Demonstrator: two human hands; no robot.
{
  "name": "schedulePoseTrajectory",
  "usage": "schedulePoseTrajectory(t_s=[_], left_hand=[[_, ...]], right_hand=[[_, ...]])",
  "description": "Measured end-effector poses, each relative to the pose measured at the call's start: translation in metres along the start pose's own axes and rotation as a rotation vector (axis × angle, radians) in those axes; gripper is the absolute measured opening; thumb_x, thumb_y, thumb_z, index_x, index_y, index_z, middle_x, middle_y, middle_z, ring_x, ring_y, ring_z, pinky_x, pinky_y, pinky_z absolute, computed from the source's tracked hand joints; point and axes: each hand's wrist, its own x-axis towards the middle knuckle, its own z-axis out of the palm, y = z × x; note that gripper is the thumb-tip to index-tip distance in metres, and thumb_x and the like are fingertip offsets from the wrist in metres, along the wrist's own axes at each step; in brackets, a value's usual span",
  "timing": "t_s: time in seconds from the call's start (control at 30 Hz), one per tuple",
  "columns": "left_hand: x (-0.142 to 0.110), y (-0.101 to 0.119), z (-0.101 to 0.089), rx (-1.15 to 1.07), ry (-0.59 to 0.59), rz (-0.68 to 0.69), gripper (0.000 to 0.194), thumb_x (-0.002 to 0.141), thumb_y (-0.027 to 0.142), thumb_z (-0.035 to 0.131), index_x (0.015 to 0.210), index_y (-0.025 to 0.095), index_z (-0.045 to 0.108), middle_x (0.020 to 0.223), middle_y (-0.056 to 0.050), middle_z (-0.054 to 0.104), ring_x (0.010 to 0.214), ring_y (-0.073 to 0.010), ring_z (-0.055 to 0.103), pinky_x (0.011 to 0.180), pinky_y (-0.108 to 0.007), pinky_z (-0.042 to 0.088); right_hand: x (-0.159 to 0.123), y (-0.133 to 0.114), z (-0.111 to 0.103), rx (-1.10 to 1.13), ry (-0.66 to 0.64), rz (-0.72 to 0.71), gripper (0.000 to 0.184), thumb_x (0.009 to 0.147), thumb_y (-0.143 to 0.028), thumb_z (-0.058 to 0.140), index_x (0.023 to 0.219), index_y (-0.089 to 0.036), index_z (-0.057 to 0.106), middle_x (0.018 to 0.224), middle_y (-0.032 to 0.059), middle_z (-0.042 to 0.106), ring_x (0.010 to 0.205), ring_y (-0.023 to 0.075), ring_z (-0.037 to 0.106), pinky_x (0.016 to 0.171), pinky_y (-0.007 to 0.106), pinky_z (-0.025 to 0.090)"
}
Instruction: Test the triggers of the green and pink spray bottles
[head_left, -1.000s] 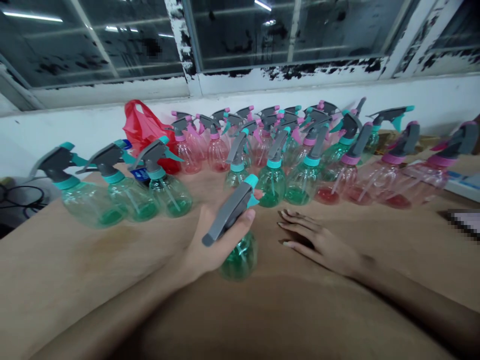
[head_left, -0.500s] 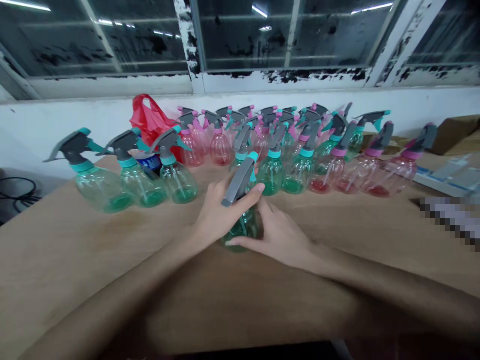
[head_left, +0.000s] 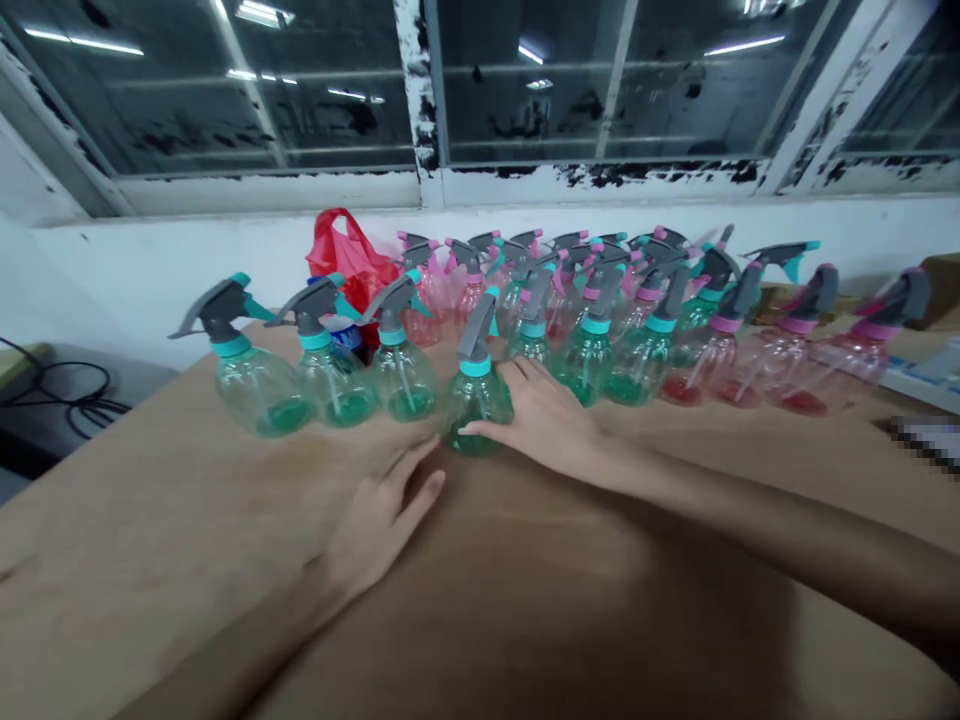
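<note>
A green spray bottle (head_left: pixel 472 405) with a turquoise collar and grey trigger head stands upright near the middle of the table. My right hand (head_left: pixel 544 415) is wrapped round its right side, thumb across the front, the other fingers partly hidden behind. Lower and to the left, my left hand (head_left: pixel 386 520) is apart from the bottle, fingers stretched out, holding nothing. Left of the held bottle stand three more green spray bottles, the nearest of them a clear green one (head_left: pixel 405 380). On its right, a row begins with another green spray bottle (head_left: pixel 586 360).
Pink spray bottles (head_left: pixel 697 365) continue the row rightward, with several more crowded behind. A red plastic bag (head_left: pixel 349 260) sits at the back beside the wall. Cardboard (head_left: pixel 941 290) and a pixelated flat object (head_left: pixel 930 440) lie at right. Black cables (head_left: pixel 82 395) hang beyond the table's left edge.
My left hand has let go of the spray bottle's head and moved down and left, opening. The bottle has moved farther back towards the row, with my right hand still round it.
</note>
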Motion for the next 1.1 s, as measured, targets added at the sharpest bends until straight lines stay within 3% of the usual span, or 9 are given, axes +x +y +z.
schedulePoseTrajectory(t_s=[0.17,0.33,0.6,0.7,0.83,0.97,1.1], left_hand=[[-0.004,0.001,0.008,0.191,-0.044,0.123,0.046,0.091,0.04,0.04,0.132,0.017,0.044,0.139,-0.01,0.047,0.129,-0.0262,0.041,0.107,-0.047,0.035],[-0.004,-0.003,0.014,0.317,-0.132,0.21,0.052,0.092,0.042,0.037,0.134,0.012,0.042,0.143,-0.012,0.041,0.134,-0.0278,0.031,0.109,-0.049,0.03],[-0.004,-0.005,0.017,0.357,-0.082,0.248,0.049,0.091,0.041,0.042,0.131,0.012,0.046,0.141,-0.013,0.043,0.132,-0.0305,0.035,0.106,-0.051,0.034],[-0.003,-0.004,0.017,0.363,-0.082,0.255,0.049,0.091,0.039,0.042,0.131,0.012,0.046,0.141,-0.013,0.043,0.132,-0.0302,0.036,0.106,-0.051,0.035],[-0.003,-0.002,0.015,0.381,-0.096,0.244,0.047,0.091,0.039,0.041,0.13,0.013,0.047,0.141,-0.013,0.043,0.132,-0.0292,0.036,0.106,-0.051,0.035],[0.0,-0.002,0.016,0.363,-0.1,0.228,0.048,0.091,0.04,0.041,0.131,0.013,0.046,0.142,-0.012,0.042,0.133,-0.0288,0.034,0.107,-0.05,0.032],[0.01,-0.005,0.023,0.352,-0.09,0.193,0.054,0.091,0.043,0.039,0.136,0.014,0.039,0.145,-0.013,0.038,0.133,-0.0285,0.033,0.108,-0.05,0.031]], right_hand=[[0.024,-0.003,0.014,-0.016,0.013,0.055,0.076,0.074,-0.057,0.06,0.128,-0.008,0.039,0.122,0.0198,0.054,0.114,0.0356,0.049,0.086,0.049,0.047],[0.038,-0.004,0.018,-0.065,-0.003,0.122,0.072,0.074,-0.056,0.061,0.124,-0.008,0.043,0.115,0.0213,0.057,0.108,0.0373,0.053,0.08,0.05,0.049],[0.045,-0.009,0.018,-0.174,-0.015,0.168,0.071,0.075,-0.055,0.061,0.124,-0.006,0.043,0.11,0.0216,0.061,0.092,0.034,0.061,0.067,0.043,0.05],[0.038,-0.01,0.013,-0.176,0.0,0.147,0.072,0.077,-0.054,0.058,0.128,-0.006,0.041,0.112,0.0207,0.06,0.09,0.0328,0.062,0.064,0.041,0.05],[0.014,-0.002,-0.003,-0.144,0.059,0.103,0.057,0.083,-0.051,0.052,0.126,-0.014,0.044,0.111,0.0137,0.062,0.082,0.0284,0.064,0.057,0.036,0.048],[-0.009,0.024,-0.018,-0.088,0.134,0.087,0.036,0.085,-0.048,0.05,0.108,-0.02,0.056,0.1,0.0051,0.066,0.065,0.0185,0.064,0.056,0.032,0.046],[-0.015,0.053,-0.025,-0.126,0.211,0.154,0.034,0.085,-0.046,0.051,0.105,-0.019,0.057,0.099,0.0055,0.067,0.066,0.0194,0.063,0.06,0.033,0.047]])
